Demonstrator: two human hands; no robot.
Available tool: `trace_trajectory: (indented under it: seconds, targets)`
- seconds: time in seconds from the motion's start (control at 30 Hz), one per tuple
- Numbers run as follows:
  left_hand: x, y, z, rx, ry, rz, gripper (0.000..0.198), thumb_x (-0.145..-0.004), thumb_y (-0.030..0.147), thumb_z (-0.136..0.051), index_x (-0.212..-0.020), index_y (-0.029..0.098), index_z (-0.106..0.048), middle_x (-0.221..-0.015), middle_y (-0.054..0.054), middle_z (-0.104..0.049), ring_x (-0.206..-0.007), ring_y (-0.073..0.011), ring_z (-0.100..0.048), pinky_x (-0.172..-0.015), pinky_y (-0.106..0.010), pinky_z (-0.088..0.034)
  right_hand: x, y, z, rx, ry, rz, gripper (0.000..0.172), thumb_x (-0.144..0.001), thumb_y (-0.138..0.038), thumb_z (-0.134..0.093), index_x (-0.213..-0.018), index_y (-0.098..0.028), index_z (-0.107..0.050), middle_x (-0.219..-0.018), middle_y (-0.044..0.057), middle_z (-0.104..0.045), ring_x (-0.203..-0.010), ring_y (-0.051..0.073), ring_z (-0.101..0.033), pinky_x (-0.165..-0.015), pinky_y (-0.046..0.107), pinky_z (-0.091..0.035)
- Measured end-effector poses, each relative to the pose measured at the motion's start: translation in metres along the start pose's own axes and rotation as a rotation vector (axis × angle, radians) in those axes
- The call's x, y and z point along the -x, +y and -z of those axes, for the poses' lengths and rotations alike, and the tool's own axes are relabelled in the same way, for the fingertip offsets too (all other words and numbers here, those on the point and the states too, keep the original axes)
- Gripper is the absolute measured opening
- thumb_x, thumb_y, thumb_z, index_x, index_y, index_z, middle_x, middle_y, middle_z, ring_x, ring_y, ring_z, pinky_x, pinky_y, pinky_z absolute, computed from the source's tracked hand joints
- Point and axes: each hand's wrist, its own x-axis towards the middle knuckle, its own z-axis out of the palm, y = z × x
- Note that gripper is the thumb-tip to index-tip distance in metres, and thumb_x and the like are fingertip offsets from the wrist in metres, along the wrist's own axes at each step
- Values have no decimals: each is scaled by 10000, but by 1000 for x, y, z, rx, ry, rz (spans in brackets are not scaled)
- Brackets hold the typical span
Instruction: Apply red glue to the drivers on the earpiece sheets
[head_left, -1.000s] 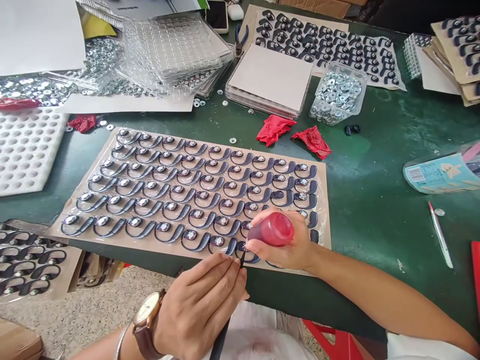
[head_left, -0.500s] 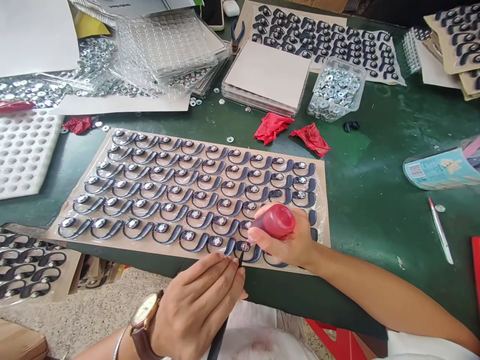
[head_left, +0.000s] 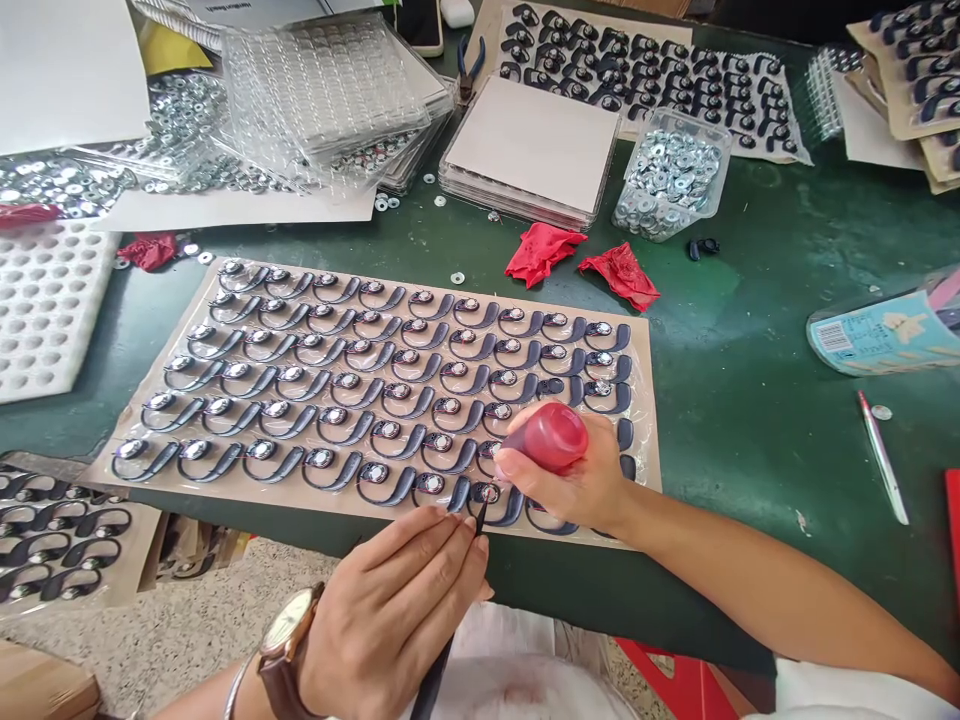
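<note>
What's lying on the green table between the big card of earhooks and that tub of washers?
In the head view, two crumpled red cloths lie between the card and the tub.

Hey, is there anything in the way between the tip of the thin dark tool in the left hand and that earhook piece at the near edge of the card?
Nothing visible. The left hand holds the thin dark tool with its tip right at the earhook piece. The right hand, gripping a red bottle, sits just beside that spot, not across it.

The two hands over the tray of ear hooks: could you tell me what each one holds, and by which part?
The right hand grips a red squeeze bottle around its body. The left hand pinches a thin dark tool near its tip.
</note>
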Motion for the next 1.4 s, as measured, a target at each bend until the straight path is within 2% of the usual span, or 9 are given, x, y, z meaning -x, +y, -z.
trace_trajectory:
  seconds: [0.2, 0.37, 0.53, 0.7, 0.87, 1.03, 1.2, 1.3, 1.4]
  targets:
    - [-2, 0, -1, -5, 0, -2, 222, -933, 122, -524, -1052, 41, -693, -1059, -111, -735, -1048, -225, -680, -1013, -383, -505, -2, -1, 0, 17, -31, 5, 232, -787, -384, -709, -704, -182, -629, -605, 4, -652, -546, 137, -608, -560, 274, -540]
    - [-2, -1, 0, -1, -3, 7, 214, -925, 120, -534, -1052, 46, -690, -1045, -104, -738, -1025, -222, -687, -986, -383, -524, -2, -2, 4, 90, -85, -23, 285, -846, -375, -645, -641, -177, -642, -563, 6, -612, -541, 125, -577, -560, 264, -513]
    - [0, -4, 0, 62, -15, 33, 223, -885, 97, -575, -1073, 46, -683, -1039, -113, -732, -999, -230, -691, -986, -407, -526, -2, -4, 7, 67, -95, -29, 299, -841, -355, -643, -604, -174, -637, -531, 2, -588, -517, 115, -551, -529, 253, -491]
    - [-6, -10, 2, 142, 4, 69, 222, -851, 73, -598, -1057, 60, -679, -997, -96, -736, -949, -195, -689, -955, -376, -535, -1, -4, 6, 41, -80, -13, 275, -833, -345, -653, -613, -180, -637, -521, -5, -590, -509, 117, -555, -523, 255, -494]
    - [-13, -18, 5, 252, 37, 144, 202, -835, 42, -573, -1006, 86, -673, -926, -77, -739, -840, -160, -700, -870, -337, -558, 1, 0, 4, 20, -132, 8, 252, -848, -355, -652, -659, -190, -636, -548, -11, -608, -529, 114, -574, -529, 244, -501]
    - [-10, -25, 4, 350, 64, 273, 220, -859, 55, -555, -1026, 162, -651, -920, -34, -747, -788, -139, -697, -870, -340, -562, 3, 4, 4, 33, -116, 129, 247, -821, -415, -693, -751, -186, -635, -596, -14, -631, -511, 107, -575, -498, 236, -504]
    - [-12, -27, 3, 371, 91, 318, 205, -843, 20, -563, -969, 157, -648, -865, -22, -738, -759, -126, -683, -857, -330, -555, 4, 5, 0, 60, -69, 248, 253, -778, -402, -742, -774, -173, -633, -674, 13, -686, -545, 123, -625, -533, 252, -532]
    - [-13, -26, 2, 364, 119, 310, 207, -836, 14, -572, -969, 156, -644, -861, -16, -735, -764, -122, -680, -856, -322, -552, -1, -10, 9, 25, -110, 152, 270, -773, -411, -752, -844, -178, -636, -689, 2, -689, -569, 126, -629, -548, 250, -530]
    - [-9, -24, 0, 372, 128, 302, 216, -847, 39, -572, -1003, 169, -646, -887, -16, -739, -784, -132, -685, -842, -326, -553, -5, -35, 38, 136, -274, -22, 278, -818, -434, -717, -969, -213, -643, -776, -8, -706, -648, 135, -651, -617, 248, -546]
